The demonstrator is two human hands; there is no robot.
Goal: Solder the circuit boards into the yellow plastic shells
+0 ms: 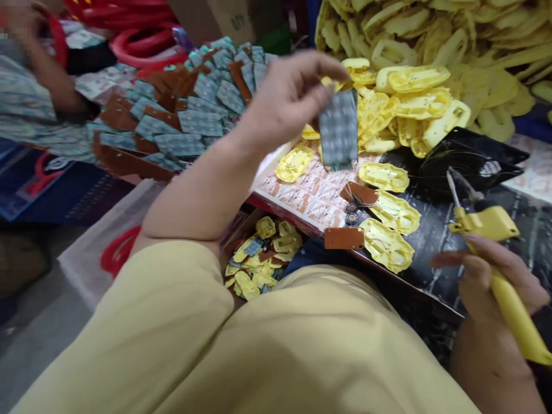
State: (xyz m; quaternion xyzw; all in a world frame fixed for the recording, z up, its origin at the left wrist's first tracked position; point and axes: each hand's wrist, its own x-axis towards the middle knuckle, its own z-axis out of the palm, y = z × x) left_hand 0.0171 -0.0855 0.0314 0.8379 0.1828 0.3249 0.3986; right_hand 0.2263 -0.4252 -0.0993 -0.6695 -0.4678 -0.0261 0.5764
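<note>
Between the fingertips of my left hand [293,98] hangs a circuit board [338,131], its grey-green side towards me and a little blurred. My right hand [495,276] is wrapped around a yellow soldering iron [511,310] with a trigger-like yellow body and metal tip, which points at a black reel [457,164]. Below the held board, yellow plastic shells lie in a row: an upper one [383,176], a middle one [395,211] and a lower one [387,246]. Brown circuit boards sit beside them, one [344,238] at the table edge, near small black round parts [352,214].
Many circuit boards [200,121] are heaped at the left, with red rings [146,49] behind. Yellow shells [414,80] pile up at the back right. A box [259,253] of shells and boards stands below the table. Another person's arm [47,69] is at the upper left.
</note>
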